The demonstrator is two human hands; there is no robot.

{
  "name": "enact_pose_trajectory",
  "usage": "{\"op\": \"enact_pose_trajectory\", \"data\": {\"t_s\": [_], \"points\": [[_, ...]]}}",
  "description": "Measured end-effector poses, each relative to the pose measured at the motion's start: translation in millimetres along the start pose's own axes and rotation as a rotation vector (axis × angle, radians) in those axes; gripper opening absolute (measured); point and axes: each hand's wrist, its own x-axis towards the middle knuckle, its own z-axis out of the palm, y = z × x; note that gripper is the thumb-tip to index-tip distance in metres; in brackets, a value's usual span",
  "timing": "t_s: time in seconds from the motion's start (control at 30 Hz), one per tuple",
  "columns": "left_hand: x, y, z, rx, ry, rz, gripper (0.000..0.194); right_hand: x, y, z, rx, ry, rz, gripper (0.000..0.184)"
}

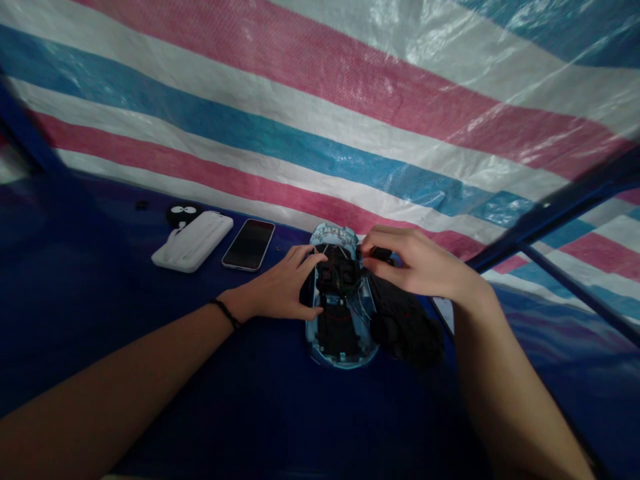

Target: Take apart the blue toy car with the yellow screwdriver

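Observation:
An opened toy car (341, 313) lies on the blue surface, its pale blue shell holding black parts and thin red and dark wires. My left hand (283, 283) grips the car's left side, with its fingers spread over a black part near the front. My right hand (415, 263) is at the car's front right, pinching a small black piece (381, 254) between fingers and thumb. A bulky black part (406, 328), possibly the car's underside, lies against the car's right side below my right hand. Wires run between it and the car.
A white power bank (193, 241), a black smartphone (249, 245) and a black fuzzy toy with eyes (183, 215) lie left of the car. A striped pink, white and blue tarp (320, 120) hangs behind, and a dark blue bar (550, 217) crosses at right.

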Motion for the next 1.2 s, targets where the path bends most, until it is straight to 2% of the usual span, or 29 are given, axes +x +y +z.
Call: {"op": "enact_pose_trajectory", "data": {"t_s": [0.07, 0.13, 0.33, 0.4, 0.53, 0.67, 1.03, 1.2], "points": [[0.5, 1.1, -1.1, 0.003, 0.004, -0.009, 0.081, -0.7, 0.5, -0.4, -0.032, 0.030, 0.038, 0.014], [1.0, 2.0, -1.7, 0.006, 0.006, -0.016, 0.077, -1.3, 1.7, -0.5, -0.012, 0.020, 0.017, 0.018], [2.4, 3.1, -1.3, -0.020, 0.012, -0.017, 0.075, 0.1, 8.4, 3.1, -0.062, 0.122, 0.020, 0.016], [2.2, 3.0, -1.3, -0.019, 0.017, -0.011, 0.075, 0.8, 9.5, 4.3, -0.046, 0.115, 0.008, 0.016], [1.5, 2.9, -1.9, -0.004, 0.009, -0.009, 0.075, 0.5, 9.2, 3.7, -0.046, 0.109, 0.071, 0.022], [1.5, 3.5, -2.4, -0.002, 0.003, -0.023, 0.076, -0.9, 8.4, 1.7, 0.010, 0.052, -0.001, 0.014], [0.8, 1.3, -0.9, 0.025, 0.003, -0.003, 0.079, -0.3, 4.1, 1.3, -0.029, 0.048, 0.053, 0.017], [1.7, 1.7, -1.6, 0.007, -0.006, -0.011, 0.076, -1.9, 2.2, -2.6, 0.021, -0.009, -0.012, 0.020]]}}
